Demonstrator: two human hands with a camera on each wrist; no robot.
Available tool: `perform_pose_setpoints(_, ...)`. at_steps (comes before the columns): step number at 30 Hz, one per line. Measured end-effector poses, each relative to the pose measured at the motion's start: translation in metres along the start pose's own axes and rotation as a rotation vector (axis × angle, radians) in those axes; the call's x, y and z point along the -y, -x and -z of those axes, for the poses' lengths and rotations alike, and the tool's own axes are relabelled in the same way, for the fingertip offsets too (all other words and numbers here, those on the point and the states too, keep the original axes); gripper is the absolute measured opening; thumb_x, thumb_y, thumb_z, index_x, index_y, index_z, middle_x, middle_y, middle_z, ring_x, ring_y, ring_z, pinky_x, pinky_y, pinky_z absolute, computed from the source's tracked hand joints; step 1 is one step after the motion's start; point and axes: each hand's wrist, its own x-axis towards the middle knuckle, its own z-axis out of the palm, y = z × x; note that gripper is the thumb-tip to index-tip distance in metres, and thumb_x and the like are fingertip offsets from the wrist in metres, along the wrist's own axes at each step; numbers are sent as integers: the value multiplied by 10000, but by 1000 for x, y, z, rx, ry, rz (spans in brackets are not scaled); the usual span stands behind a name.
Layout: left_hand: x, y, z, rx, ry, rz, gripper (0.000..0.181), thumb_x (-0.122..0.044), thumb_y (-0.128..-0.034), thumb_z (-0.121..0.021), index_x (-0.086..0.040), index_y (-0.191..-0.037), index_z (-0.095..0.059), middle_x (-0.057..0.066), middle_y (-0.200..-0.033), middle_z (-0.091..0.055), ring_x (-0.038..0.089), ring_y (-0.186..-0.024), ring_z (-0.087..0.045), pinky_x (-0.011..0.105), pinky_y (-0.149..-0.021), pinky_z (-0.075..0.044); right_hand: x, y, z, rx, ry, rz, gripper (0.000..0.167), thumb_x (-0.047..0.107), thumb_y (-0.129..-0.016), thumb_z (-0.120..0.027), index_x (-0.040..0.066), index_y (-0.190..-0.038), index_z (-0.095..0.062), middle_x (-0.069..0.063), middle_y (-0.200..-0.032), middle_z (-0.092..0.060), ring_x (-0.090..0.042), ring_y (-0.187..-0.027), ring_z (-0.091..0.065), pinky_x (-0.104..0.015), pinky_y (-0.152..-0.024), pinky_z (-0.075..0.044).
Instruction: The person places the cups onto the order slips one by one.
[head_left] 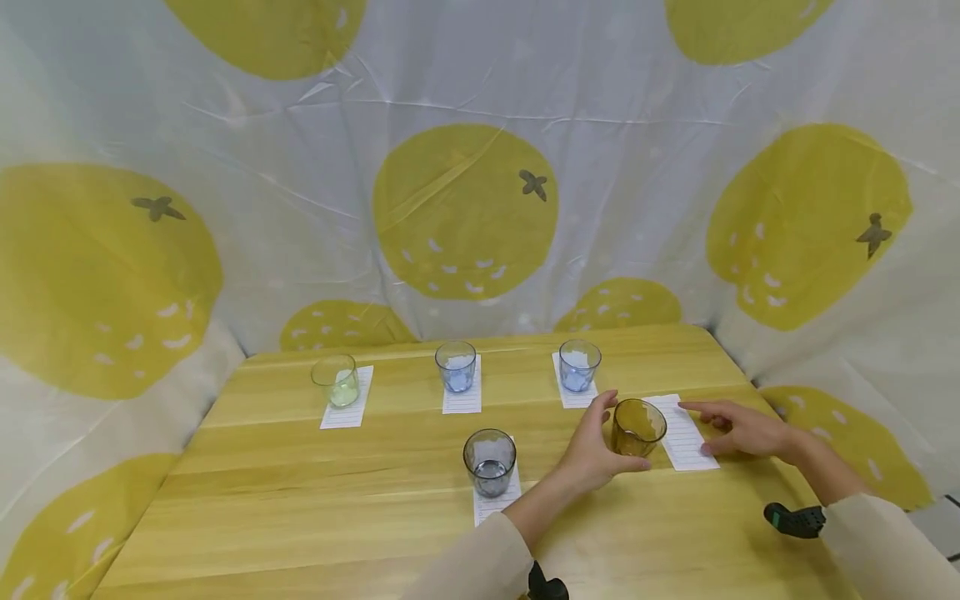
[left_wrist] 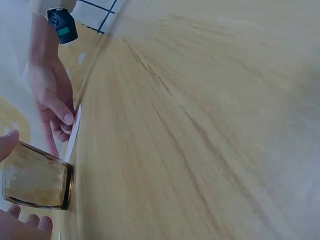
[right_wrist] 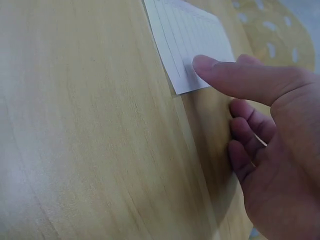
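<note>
An amber glass (head_left: 638, 429) stands upright just left of a lined paper slip (head_left: 684, 435) on the wooden table. My left hand (head_left: 592, 450) holds it loosely, thumb on the near side and fingers on the far side; space shows between palm and glass. In the left wrist view, the thumb meets the glass near its rim, with several fingertips along the opposite wall. My right hand (head_left: 750, 432) is at the slip's right side. Its index finger reaches the far end, and its thumb (right_wrist: 220, 75) touches the near part of the paper. Its other fingers are bent and hold nothing.
A grey glass (head_left: 490, 467) stands on a slip left of my left forearm. Along the back, two blue glasses (head_left: 455, 371) and a pale green glass (head_left: 341, 385) stand on slips. A fruit-patterned curtain (head_left: 465, 208) rises behind the table (head_left: 300, 500).
</note>
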Motion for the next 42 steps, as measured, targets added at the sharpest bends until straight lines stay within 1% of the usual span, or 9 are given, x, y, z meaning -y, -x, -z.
perform_pose_setpoints(3, 2, -4, -3, -31, 36, 24, 996, -45, -733, -952, -224, -1551, -414, 7, -1522, -469, 278, -1428, -421, 477, -1141, -372, -2, -2, 0, 12, 19, 16, 711, 218, -947, -772, -46, -1523, -452, -378, -1402, -473, -463, -1187, -498, -463, -906, -485)
perform_pose_setpoints(6, 4, -8, -5, -44, 85, 40, 962, -14, -726, -947, -200, -1529, -451, -38, -1465, -509, 249, -1390, -466, 423, -1129, -388, 0, -4, 0, 22, 17, 7, 693, 233, -943, -777, -63, -1496, -482, -393, -1442, -421, -478, -1203, -486, -525, -920, -475)
perform_pose_setpoints(11, 9, -12, -10, -17, 202, 59, 915, 93, -719, -911, -123, -1500, -484, -74, -1382, -554, 197, -1316, -534, 286, -1093, -398, 3, -7, -4, 29, 22, -33, 683, 214, -920, -801, -69, -1471, -513, -342, -1349, -438, -335, -1062, -439, -452, -855, -425)
perform_pose_setpoints(14, 11, -14, -12, -33, 223, 70, 869, 119, -723, -895, -136, -1465, -520, -69, -1344, -579, 203, -1254, -570, 281, -1056, -426, 6, -8, -6, 23, 10, -69, 700, 227, -909, -812, -46, -1482, -516, -264, -1290, -452, -298, -1025, -405, -440, -840, -399)
perform_pose_setpoints(17, 12, -16, -14, -59, 221, 78, 821, 115, -731, -892, -150, -1430, -553, -63, -1312, -593, 216, -1181, -597, 306, -1021, -460, 7, -9, -8, 25, -8, -87, 707, 222, -909, -812, -44, -1489, -507, -209, -1219, -450, -292, -975, -378, -422, -812, -382)
perform_pose_setpoints(21, 13, -17, -16, -74, 215, 83, 780, 97, -740, -895, -151, -1406, -573, -81, -1275, -596, 212, -1128, -609, 318, -995, -477, 5, -9, -9, 21, -3, -90, 710, 215, -907, -815, -43, -1490, -505, -195, -1218, -459, -291, -987, -385, -408, -823, -394)
perform_pose_setpoints(27, 10, -21, -18, -70, 207, 75, 770, 64, -755, -899, -200, -1405, -580, -125, -1278, -578, 198, -1152, -604, 308, -984, -487, 6, -7, -10, 5, 48, -57, 692, 245, -916, -808, -56, -1468, -521, -240, -1305, -457, -398, -1156, -457, -572, -920, -441)
perform_pose_setpoints(34, 3, -26, -23, -44, 224, 53, 775, 54, -765, -894, -274, -1392, -578, -149, -1293, -581, 256, -1231, -590, 287, -950, -503, 7, -5, -9, 5, -6, -54, 670, 209, -923, -802, -88, -1452, -517, -301, -1364, -424, -540, -1247, -412, -676, -962, -414)
perform_pose_setpoints(42, -5, -33, -37, -25, 190, 44, 770, 24, -769, -905, -293, -1392, -582, -193, -1295, -573, 254, -1252, -587, 237, -875, -522, 5, -3, -6, 11, -37, -155, 764, 254, -908, -823, -116, -1473, -466, -355, -1455, -346, -616, -1339, -313, -706, -1010, -370)
